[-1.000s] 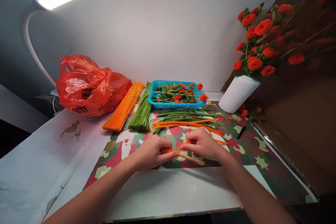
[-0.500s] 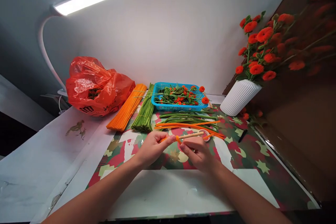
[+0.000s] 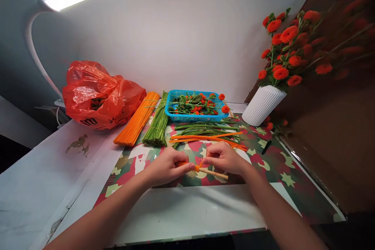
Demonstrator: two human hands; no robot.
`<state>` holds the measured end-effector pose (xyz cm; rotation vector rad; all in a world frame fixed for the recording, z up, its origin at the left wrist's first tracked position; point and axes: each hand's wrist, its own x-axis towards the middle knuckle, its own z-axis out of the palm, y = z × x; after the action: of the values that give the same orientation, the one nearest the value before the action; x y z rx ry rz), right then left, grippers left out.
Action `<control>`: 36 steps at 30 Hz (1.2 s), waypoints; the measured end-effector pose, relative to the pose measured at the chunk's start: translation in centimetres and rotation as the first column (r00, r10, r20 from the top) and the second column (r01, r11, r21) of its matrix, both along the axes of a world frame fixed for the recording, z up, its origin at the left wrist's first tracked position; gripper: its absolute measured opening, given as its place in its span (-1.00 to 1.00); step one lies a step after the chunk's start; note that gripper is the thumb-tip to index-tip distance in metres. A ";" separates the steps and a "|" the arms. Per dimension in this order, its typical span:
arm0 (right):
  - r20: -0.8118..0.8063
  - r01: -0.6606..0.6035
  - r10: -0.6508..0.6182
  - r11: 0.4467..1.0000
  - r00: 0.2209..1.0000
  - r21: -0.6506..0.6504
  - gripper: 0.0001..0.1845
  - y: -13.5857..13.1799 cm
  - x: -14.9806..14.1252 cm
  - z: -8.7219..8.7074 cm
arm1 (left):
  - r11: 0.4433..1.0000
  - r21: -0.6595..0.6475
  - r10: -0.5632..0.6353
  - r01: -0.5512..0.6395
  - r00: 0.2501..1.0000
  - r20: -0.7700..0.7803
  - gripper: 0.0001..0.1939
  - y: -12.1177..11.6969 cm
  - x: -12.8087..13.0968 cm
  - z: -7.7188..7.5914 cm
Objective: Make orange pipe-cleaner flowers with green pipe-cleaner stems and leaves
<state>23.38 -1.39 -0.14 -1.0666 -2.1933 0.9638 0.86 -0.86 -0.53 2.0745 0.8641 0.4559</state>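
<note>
Head view: orange strip (image 3: pixel 197 168) looped on a pale stick (image 3: pixel 216 174)

Over the front part of the desk (image 3: pixel 38 179), the stick sticks out rightward from the left hand (image 3: pixel 166 168), which is closed around it; more orange shows inside that grip. The right hand (image 3: pixel 225 160) pinches the strip just above the stick, its fingertips near the loop. Both hands are close together, slightly apart.

Half a second ago the stick tilted up to the right with the right hand below it; now it slopes down and that hand sits above. I judge this to be one pass of winding, the strip going round the stick.

Just beyond lie loose orange strips (image 3: pixel 202 138) and green strips (image 3: pixel 209 127), then a blue basket (image 3: pixel 199 118) of small flowers. Farther left are an orange bundle (image 3: pixel 137 120), a green bundle (image 3: pixel 156 123) and a red bag (image 3: pixel 107 99); rightward, a white vase (image 3: pixel 263 105).
</note>
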 end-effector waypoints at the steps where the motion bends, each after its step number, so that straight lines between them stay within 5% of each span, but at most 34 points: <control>1: 0.068 -0.004 -0.002 0.996 0.998 0.086 -0.55 -0.1 0.0 0.1 | 0.997 0.075 -0.004 0.011 0.996 -0.092 -0.57 0.2 -0.1 0.0; 5: 0.230 -0.064 -0.044 0.894 0.972 0.443 -0.63 -1.1 -1.1 -0.4 | 0.929 0.293 0.288 -0.225 0.938 -0.193 -0.56 0.4 -0.1 -0.5; 9: 0.215 -0.017 -0.133 0.815 0.968 0.580 -0.63 -2.0 -2.2 -1.0 | 0.894 0.101 0.440 -0.437 0.898 -0.004 -0.50 0.4 0.3 -0.8; 13: 0.134 0.053 -0.129 0.885 0.983 0.462 -0.57 -1.8 -1.7 -0.6 | 0.943 -0.175 0.316 -0.283 0.926 0.205 -0.50 0.4 0.3 -0.6; 16: 0.078 0.090 -0.116 0.955 0.990 0.283 -0.46 -0.9 -0.4 0.3 | 0.984 -0.123 0.153 -0.127 0.962 0.228 -0.51 0.6 -0.2 -0.3; 19: 0.072 0.187 -0.208 0.956 0.975 0.228 -0.41 -0.4 0.4 1.0 | 0.998 0.010 0.056 -0.057 0.997 0.062 -0.53 0.7 -0.7 -0.3; 23: 0.120 0.119 -0.169 0.932 0.978 0.341 -0.50 -1.3 -0.8 0.6 | 0.942 0.226 0.278 -0.248 0.954 -0.109 -0.53 1.0 -0.8 -0.5; 26: 0.138 -0.043 -0.014 0.915 0.990 0.402 -0.56 -1.9 -2.0 -0.4 | 0.890 0.153 0.430 -0.429 0.902 0.029 -0.50 1.2 -0.8 -0.3; 31: 0.053 0.075 -0.088 0.975 0.995 0.209 -0.51 -0.6 -0.7 -0.3 | 0.974 -0.053 0.225 -0.219 0.957 0.181 -0.51 1.2 -1.0 0.0; 34: 0.068 0.189 -0.203 0.967 0.977 0.169 -0.47 -0.2 0.2 0.6 | 0.997 0.018 0.077 -0.078 0.995 0.067 -0.53 1.1 -1.0 0.1; 36: 0.079 0.222 -0.242 0.953 0.967 0.208 -0.47 -0.5 0.1 0.8 | 0.986 0.123 0.120 -0.113 0.992 -0.048 -0.54 1.1 -0.9 0.1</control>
<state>23.49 -1.85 0.62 -1.2683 -2.1320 0.5859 -0.09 0.25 -0.43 2.1622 1.0174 0.5266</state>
